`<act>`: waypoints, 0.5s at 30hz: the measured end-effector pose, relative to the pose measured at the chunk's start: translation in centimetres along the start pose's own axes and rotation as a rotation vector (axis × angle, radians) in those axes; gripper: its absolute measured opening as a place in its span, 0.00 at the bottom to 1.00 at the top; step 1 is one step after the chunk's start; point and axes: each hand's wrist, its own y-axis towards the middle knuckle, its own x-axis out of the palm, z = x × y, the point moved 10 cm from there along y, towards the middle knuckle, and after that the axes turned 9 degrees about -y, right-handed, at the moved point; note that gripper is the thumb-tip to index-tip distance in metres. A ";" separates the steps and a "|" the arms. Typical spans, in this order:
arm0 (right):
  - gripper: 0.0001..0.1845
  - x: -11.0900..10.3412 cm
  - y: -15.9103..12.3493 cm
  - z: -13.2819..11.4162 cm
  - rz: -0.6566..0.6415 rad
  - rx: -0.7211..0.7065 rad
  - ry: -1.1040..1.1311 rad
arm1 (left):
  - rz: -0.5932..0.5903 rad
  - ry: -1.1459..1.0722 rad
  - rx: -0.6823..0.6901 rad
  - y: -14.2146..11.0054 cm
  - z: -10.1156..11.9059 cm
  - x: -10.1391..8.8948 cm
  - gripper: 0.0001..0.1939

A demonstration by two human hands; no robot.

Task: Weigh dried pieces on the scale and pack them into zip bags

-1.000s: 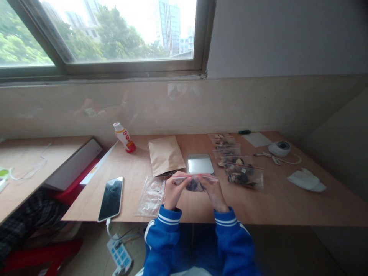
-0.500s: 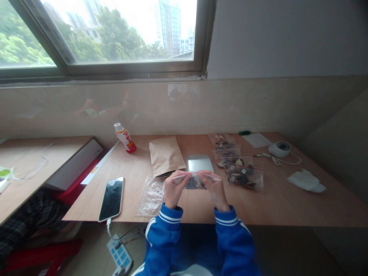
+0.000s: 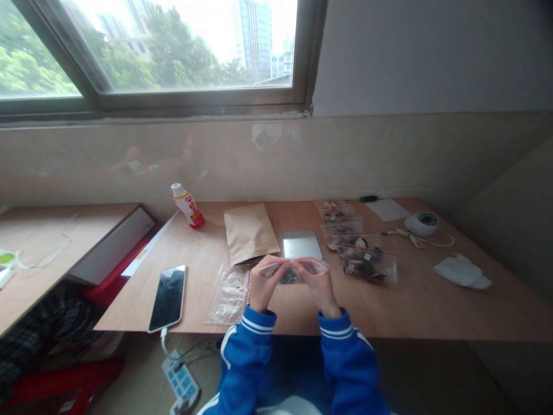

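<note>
Wooden desk (image 3: 432, 305): zip bag of dark dried pieces (image 3: 290, 276) gripped by its red-edged mouth between left hand (image 3: 263, 288) and right hand (image 3: 317, 286), beside empty plastic bag (image 3: 227, 295), kraft pouch (image 3: 249, 233), filled zip bags (image 3: 367, 262).

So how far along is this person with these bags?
Filled zip bags look done. In hand: another zip bag, dark pieces inside, held at its pink-edged top by left hand and right hand. Still left: a seemingly empty clear plastic bag.
</note>
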 end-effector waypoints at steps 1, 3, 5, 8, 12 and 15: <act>0.11 -0.1 0.0 0.0 0.016 -0.005 -0.010 | -0.002 -0.003 -0.004 0.0 -0.1 0.1 0.08; 0.11 -0.2 -0.2 -0.1 0.042 -0.015 -0.031 | 0.000 -0.009 -0.015 0.0 -0.3 0.1 0.09; 0.11 -0.1 -0.3 -0.2 0.053 -0.022 -0.043 | 0.011 -0.015 -0.023 0.1 -0.4 0.1 0.10; 0.11 0.5 -0.4 -0.5 0.034 -0.037 -0.047 | 0.022 -0.005 -0.022 0.0 -0.6 0.2 0.10; 0.11 0.6 -0.4 -0.9 0.075 -0.094 -0.079 | 0.070 0.048 -0.019 -0.2 -0.8 0.0 0.10; 0.14 0.2 -0.2 -0.4 0.080 -0.092 -0.076 | 0.104 0.057 -0.033 -0.3 -1.2 -0.3 0.11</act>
